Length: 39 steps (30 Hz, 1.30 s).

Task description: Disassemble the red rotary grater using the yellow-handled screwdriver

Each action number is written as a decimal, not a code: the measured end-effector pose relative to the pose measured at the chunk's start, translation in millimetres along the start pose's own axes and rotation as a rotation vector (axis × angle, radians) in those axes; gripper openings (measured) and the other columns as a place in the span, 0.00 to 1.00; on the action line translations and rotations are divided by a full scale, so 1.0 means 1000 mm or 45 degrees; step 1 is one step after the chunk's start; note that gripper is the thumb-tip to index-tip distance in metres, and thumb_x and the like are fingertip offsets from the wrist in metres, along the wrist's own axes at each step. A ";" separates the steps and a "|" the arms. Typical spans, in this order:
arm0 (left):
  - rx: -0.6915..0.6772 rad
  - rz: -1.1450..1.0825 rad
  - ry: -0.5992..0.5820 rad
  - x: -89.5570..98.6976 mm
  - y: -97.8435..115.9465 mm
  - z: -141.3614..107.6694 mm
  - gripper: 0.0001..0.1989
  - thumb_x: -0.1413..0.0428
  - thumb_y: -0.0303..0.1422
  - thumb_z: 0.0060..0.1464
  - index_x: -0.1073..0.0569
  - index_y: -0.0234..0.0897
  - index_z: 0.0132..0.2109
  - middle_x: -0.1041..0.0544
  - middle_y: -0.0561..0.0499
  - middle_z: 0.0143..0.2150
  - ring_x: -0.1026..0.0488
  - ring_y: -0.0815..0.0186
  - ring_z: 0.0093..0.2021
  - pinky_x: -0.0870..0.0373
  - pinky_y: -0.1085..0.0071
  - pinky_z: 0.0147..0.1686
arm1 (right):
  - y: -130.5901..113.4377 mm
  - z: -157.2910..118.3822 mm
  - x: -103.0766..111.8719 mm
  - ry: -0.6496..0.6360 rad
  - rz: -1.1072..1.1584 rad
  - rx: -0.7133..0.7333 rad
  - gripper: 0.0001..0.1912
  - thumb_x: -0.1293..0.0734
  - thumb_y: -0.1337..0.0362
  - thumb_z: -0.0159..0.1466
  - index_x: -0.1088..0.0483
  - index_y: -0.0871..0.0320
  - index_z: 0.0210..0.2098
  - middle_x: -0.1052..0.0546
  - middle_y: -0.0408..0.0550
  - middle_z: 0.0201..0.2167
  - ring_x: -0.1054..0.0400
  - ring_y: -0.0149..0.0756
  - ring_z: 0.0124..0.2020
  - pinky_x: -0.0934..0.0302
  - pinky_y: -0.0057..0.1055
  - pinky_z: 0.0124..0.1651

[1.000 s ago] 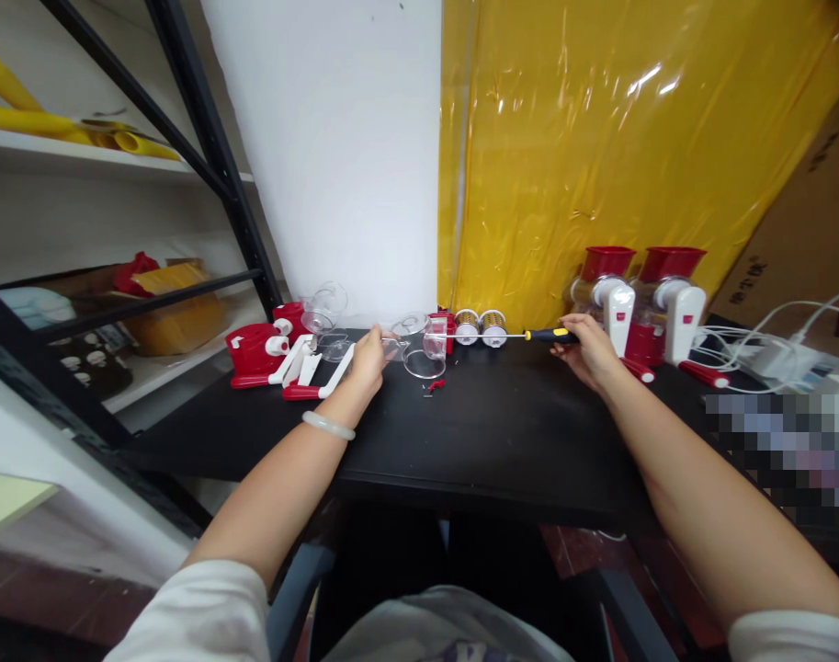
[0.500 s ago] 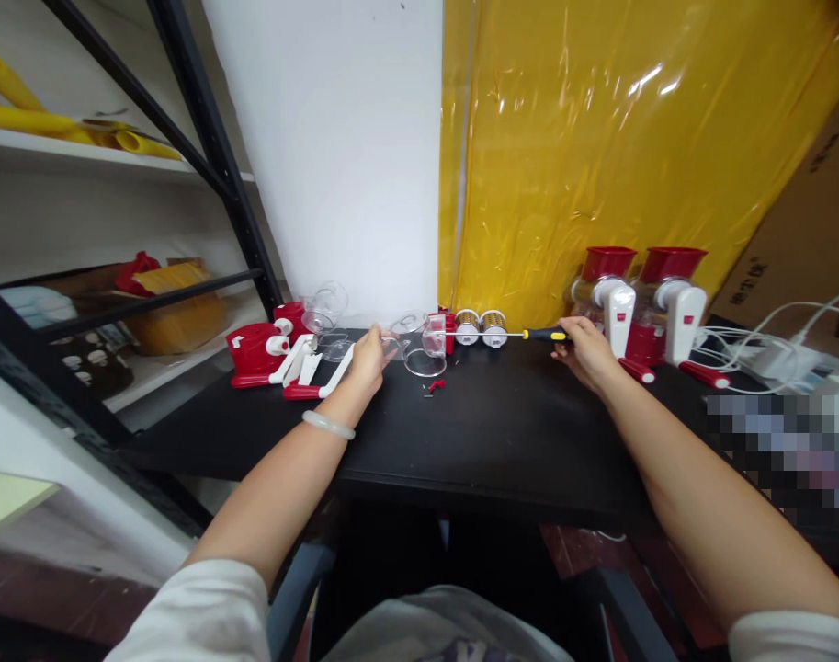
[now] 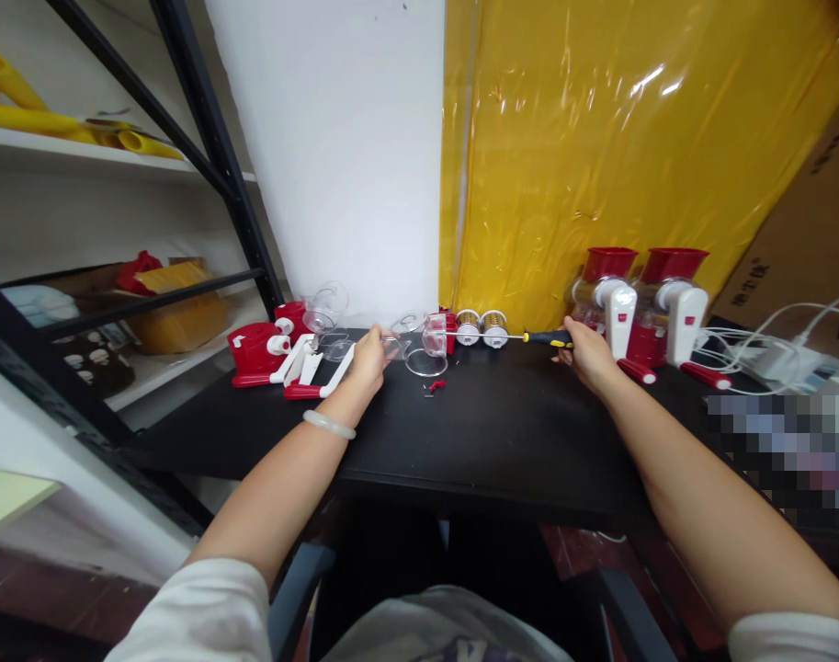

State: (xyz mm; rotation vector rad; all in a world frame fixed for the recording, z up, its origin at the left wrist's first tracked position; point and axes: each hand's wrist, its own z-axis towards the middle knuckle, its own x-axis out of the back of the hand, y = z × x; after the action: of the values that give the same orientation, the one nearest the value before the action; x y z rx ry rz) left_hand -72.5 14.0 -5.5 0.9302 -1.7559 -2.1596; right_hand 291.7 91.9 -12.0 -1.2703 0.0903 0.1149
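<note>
My right hand (image 3: 584, 348) is closed round the end of a screwdriver (image 3: 547, 339) with a black and yellow handle. Its long shaft points left, level above the table, toward a clear plastic grater housing (image 3: 425, 359). My left hand (image 3: 369, 357) is closed on the left part of that housing; its fingertips are partly hidden. Where the screwdriver tip touches cannot be made out. Just below lie a small red part (image 3: 438, 384) and tiny metal bits. Two drum grater blades (image 3: 493, 328) stand behind the shaft.
Left on the black table (image 3: 488, 432) are red bases (image 3: 252, 354) and white cranks with red handles (image 3: 307, 391). Two assembled rotary graters (image 3: 674, 303) stand at the right, beside white cables (image 3: 742, 345). A black-framed shelf (image 3: 216, 175) borders the left.
My right hand has shifted very slightly to the right, and its grip on the screwdriver handle looks a little different. The left hand and the housing stay in place.
</note>
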 end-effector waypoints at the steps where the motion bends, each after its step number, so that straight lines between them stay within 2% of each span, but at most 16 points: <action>1: -0.001 -0.003 0.002 0.000 0.000 0.000 0.18 0.42 0.46 0.56 0.28 0.36 0.27 0.22 0.45 0.42 0.27 0.63 0.44 0.25 0.68 0.41 | 0.000 -0.001 0.000 0.016 -0.011 -0.005 0.20 0.29 0.44 0.59 0.35 0.52 0.27 0.44 0.34 0.09 0.50 0.27 0.12 0.36 0.29 0.21; 6: -0.004 -0.012 -0.022 0.000 0.000 0.000 0.19 0.40 0.48 0.53 0.28 0.36 0.27 0.22 0.45 0.42 0.28 0.64 0.41 0.26 0.70 0.39 | -0.011 -0.008 -0.005 0.049 0.180 -0.061 0.13 0.27 0.58 0.53 0.35 0.52 0.30 0.36 0.34 0.16 0.44 0.25 0.15 0.36 0.26 0.23; 10: -0.017 0.000 -0.013 0.000 -0.001 0.000 0.19 0.40 0.48 0.53 0.28 0.36 0.27 0.22 0.45 0.42 0.28 0.63 0.41 0.26 0.70 0.39 | -0.018 -0.011 -0.004 -0.014 0.348 -0.067 0.13 0.29 0.62 0.48 0.36 0.52 0.29 0.31 0.35 0.22 0.39 0.26 0.18 0.35 0.28 0.24; 12: -0.019 0.002 -0.002 0.000 -0.002 0.000 0.19 0.40 0.48 0.52 0.28 0.36 0.27 0.22 0.45 0.42 0.28 0.62 0.42 0.25 0.69 0.39 | -0.018 -0.010 -0.003 -0.019 0.347 -0.064 0.12 0.29 0.60 0.49 0.37 0.53 0.28 0.31 0.36 0.22 0.38 0.27 0.18 0.34 0.28 0.24; 14: -0.017 0.001 0.001 0.001 -0.002 0.001 0.19 0.40 0.48 0.52 0.28 0.37 0.27 0.22 0.45 0.42 0.27 0.62 0.43 0.25 0.69 0.40 | -0.016 -0.007 -0.001 -0.004 0.296 -0.083 0.13 0.30 0.54 0.54 0.36 0.53 0.28 0.32 0.37 0.19 0.39 0.28 0.17 0.34 0.29 0.23; 18: -0.020 0.001 -0.011 0.002 -0.003 0.002 0.20 0.40 0.49 0.52 0.28 0.37 0.27 0.22 0.45 0.42 0.27 0.62 0.43 0.24 0.68 0.41 | -0.008 -0.004 -0.001 0.037 0.064 -0.075 0.21 0.35 0.42 0.62 0.36 0.52 0.27 0.43 0.35 0.10 0.49 0.28 0.11 0.35 0.30 0.21; 20: -0.023 0.013 -0.014 0.002 -0.003 0.003 0.20 0.39 0.50 0.51 0.28 0.37 0.27 0.22 0.45 0.42 0.27 0.62 0.43 0.24 0.67 0.42 | -0.006 -0.004 -0.002 0.048 -0.018 -0.037 0.21 0.31 0.43 0.61 0.37 0.52 0.27 0.45 0.33 0.09 0.51 0.27 0.11 0.36 0.29 0.21; 22: -0.029 0.020 -0.015 0.002 -0.003 0.002 0.20 0.40 0.50 0.52 0.28 0.36 0.27 0.22 0.45 0.42 0.27 0.62 0.43 0.25 0.66 0.43 | -0.005 -0.005 -0.003 0.050 -0.012 -0.026 0.19 0.27 0.47 0.57 0.37 0.52 0.27 0.42 0.33 0.11 0.48 0.26 0.13 0.35 0.27 0.21; 26: -0.035 0.012 -0.004 0.001 -0.002 0.000 0.21 0.39 0.50 0.51 0.28 0.36 0.27 0.22 0.44 0.41 0.27 0.61 0.43 0.24 0.66 0.43 | -0.011 -0.007 -0.004 0.065 0.170 -0.035 0.18 0.24 0.55 0.51 0.37 0.51 0.31 0.34 0.33 0.19 0.42 0.25 0.16 0.33 0.27 0.23; 29: -0.035 0.016 0.012 0.000 -0.001 -0.002 0.21 0.38 0.50 0.51 0.28 0.36 0.27 0.22 0.44 0.39 0.26 0.60 0.44 0.24 0.66 0.42 | -0.015 -0.008 -0.004 0.049 0.251 -0.037 0.19 0.25 0.58 0.48 0.37 0.51 0.32 0.32 0.33 0.22 0.39 0.25 0.18 0.32 0.28 0.25; 31: -0.029 0.026 0.013 0.000 -0.001 -0.002 0.21 0.39 0.50 0.51 0.28 0.37 0.27 0.22 0.45 0.40 0.26 0.60 0.44 0.24 0.67 0.42 | -0.017 -0.008 -0.003 0.023 0.259 -0.025 0.18 0.25 0.57 0.49 0.36 0.51 0.32 0.31 0.35 0.22 0.38 0.26 0.18 0.32 0.28 0.25; 33: -0.022 0.023 0.005 0.000 -0.001 -0.001 0.20 0.39 0.50 0.52 0.28 0.37 0.27 0.22 0.45 0.41 0.26 0.61 0.43 0.24 0.68 0.41 | -0.016 -0.008 -0.003 0.001 0.242 -0.034 0.16 0.27 0.52 0.52 0.35 0.52 0.31 0.32 0.36 0.20 0.38 0.27 0.17 0.33 0.30 0.24; 36: -0.022 0.006 -0.007 0.001 -0.001 0.000 0.20 0.39 0.50 0.52 0.29 0.37 0.27 0.22 0.45 0.41 0.26 0.63 0.42 0.24 0.68 0.42 | -0.012 -0.007 -0.004 0.005 0.159 -0.073 0.21 0.33 0.42 0.59 0.35 0.52 0.28 0.41 0.35 0.12 0.46 0.28 0.12 0.34 0.31 0.22; 39: -0.032 0.003 -0.014 0.002 -0.002 0.000 0.21 0.38 0.51 0.50 0.29 0.36 0.27 0.22 0.45 0.40 0.27 0.62 0.42 0.24 0.66 0.43 | -0.009 -0.006 -0.005 0.028 0.068 -0.072 0.21 0.32 0.42 0.60 0.35 0.52 0.28 0.48 0.32 0.09 0.52 0.26 0.11 0.35 0.30 0.22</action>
State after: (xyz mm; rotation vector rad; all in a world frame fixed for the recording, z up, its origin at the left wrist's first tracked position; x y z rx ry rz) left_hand -73.8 13.8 -7.8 0.9117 -1.7302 -2.1842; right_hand 288.0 83.0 -4.6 -1.3262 0.1409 0.1504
